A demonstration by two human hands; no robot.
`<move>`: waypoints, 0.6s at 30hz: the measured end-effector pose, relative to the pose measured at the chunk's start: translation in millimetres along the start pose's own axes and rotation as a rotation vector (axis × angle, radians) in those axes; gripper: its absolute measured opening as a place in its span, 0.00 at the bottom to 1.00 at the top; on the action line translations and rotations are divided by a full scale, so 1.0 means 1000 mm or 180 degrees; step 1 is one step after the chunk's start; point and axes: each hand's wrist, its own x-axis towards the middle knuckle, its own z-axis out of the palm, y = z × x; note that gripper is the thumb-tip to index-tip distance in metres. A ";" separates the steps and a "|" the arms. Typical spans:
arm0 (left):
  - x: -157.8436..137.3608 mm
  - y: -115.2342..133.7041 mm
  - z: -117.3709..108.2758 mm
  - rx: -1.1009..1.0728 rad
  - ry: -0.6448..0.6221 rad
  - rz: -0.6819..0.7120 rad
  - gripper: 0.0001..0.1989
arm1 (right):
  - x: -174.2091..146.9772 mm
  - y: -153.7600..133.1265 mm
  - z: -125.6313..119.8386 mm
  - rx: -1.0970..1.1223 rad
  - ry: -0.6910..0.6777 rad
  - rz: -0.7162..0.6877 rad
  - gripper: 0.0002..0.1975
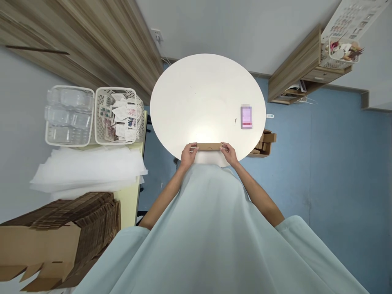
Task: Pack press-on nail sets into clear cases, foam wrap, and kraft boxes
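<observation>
A small brown cardboard box (209, 146) is held at the near edge of the white round table (196, 94). At its left end, my left hand (188, 155) grips it between thumb and fingers. My right hand (229, 154) pinches the opposite end in the same way. The box looks closed, with its long side toward me and a small curved tab mark on it. What is inside the box cannot be seen.
A pixelated purple-pink item (246, 117) lies on the table's right. Leftward stand a basket of clear plastic containers (70, 114), a basket of small packets (118, 116), white foam sheets (88, 169) and flat cardboard boxes (92, 228). An open carton (266, 145) sits on the floor.
</observation>
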 end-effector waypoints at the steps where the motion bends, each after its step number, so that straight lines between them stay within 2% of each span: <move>1: 0.002 0.002 0.000 0.0032 0.0045 0.0007 0.13 | 0.001 -0.001 0.000 0.0023 -0.0008 -0.0031 0.26; 5: 0.011 0.009 0.000 0.0211 0.0149 0.0030 0.09 | 0.005 -0.005 0.002 0.0043 0.0010 -0.0132 0.26; 10: 0.011 0.010 -0.003 0.0264 0.0068 -0.0194 0.11 | -0.001 -0.006 0.004 0.0061 0.0096 -0.0067 0.25; 18: -0.032 -0.021 0.002 0.0210 -0.0090 -0.0481 0.16 | -0.041 0.024 0.004 0.0203 -0.0085 -0.0035 0.26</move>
